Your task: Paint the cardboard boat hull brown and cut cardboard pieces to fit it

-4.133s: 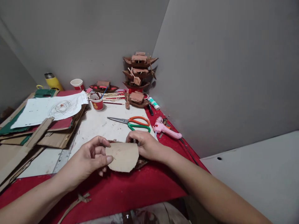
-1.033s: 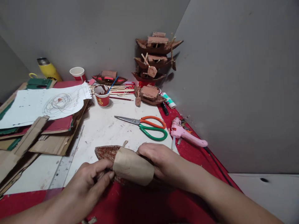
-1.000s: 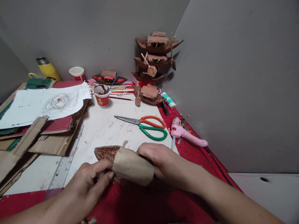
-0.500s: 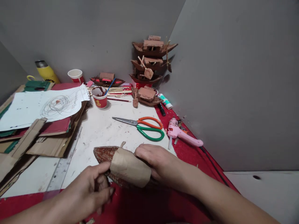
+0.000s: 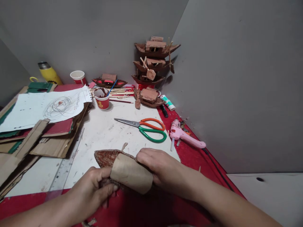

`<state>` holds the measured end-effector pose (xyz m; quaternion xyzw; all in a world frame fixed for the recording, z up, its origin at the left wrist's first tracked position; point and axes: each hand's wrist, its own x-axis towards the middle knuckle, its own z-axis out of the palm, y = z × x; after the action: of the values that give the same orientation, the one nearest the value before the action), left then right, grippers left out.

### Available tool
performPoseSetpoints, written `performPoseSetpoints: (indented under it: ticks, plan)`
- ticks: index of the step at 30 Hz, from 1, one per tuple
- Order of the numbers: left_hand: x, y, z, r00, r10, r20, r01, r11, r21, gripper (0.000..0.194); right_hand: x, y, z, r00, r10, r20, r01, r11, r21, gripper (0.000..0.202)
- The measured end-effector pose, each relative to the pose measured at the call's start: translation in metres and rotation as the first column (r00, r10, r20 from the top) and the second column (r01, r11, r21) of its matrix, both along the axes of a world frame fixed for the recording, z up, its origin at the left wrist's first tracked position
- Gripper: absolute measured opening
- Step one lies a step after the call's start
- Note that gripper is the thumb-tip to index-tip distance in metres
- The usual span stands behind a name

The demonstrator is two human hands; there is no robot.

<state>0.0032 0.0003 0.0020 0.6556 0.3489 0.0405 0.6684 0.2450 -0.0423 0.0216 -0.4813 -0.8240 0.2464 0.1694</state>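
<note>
A brown model boat [image 5: 107, 157] is held between my two hands near the front edge of the table, its pointed end to the left. Over its middle lies a curved piece of tan cardboard [image 5: 132, 174], like a roof. My left hand [image 5: 98, 186] grips the boat's near side, with a finger at the cardboard's left edge. My right hand [image 5: 156, 164] is closed round the right part of the boat, fingers at the cardboard's upper right. That end of the boat is hidden by the hand. Scissors [image 5: 142, 126] with orange and green handles lie just beyond.
A pink glue gun [image 5: 187, 137] lies at the right. Cardboard sheets [image 5: 54, 146] and a scribbled paper [image 5: 30, 105] are piled left, by a clear ruler [image 5: 58, 178]. Behind stand a paint cup [image 5: 102, 103], stacked model boats [image 5: 155, 63] and a yellow bottle [image 5: 49, 74].
My left hand has moved slightly up and closed more on the boat's near side. The cardboard has shifted a little down and tilted; the boat stays nearly in place.
</note>
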Motion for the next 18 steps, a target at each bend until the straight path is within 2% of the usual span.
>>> performPoseSetpoints:
  ticks: [3, 9, 14, 18]
  plan:
    - [-0.0006, -0.0009, 0.0005, 1.000, -0.002, 0.014, 0.002, 0.999, 0.048, 0.015, -0.0003, -0.0006, -0.0034, 0.997, -0.038, -0.063, 0.038, 0.999, -0.006, 0.015]
    - [-0.0004, 0.0031, -0.0016, 0.997, 0.028, 0.071, -0.044, 0.972, 0.231, 0.015, 0.0043, 0.0014, -0.0059, 0.968, -0.171, -0.183, 0.174, 0.985, 0.000, 0.017]
    - [0.0032, 0.0019, 0.0028, 0.992, 0.081, 0.097, -0.092, 0.989, 0.112, 0.017, 0.0065, 0.0008, -0.0025, 0.966, -0.211, -0.150, 0.211, 0.977, -0.012, 0.015]
    - [0.0025, 0.0015, 0.0081, 0.994, 0.041, 0.103, -0.051, 0.994, 0.094, 0.025, 0.0045, 0.0027, -0.0005, 0.961, -0.217, -0.169, 0.206, 0.975, -0.082, 0.019]
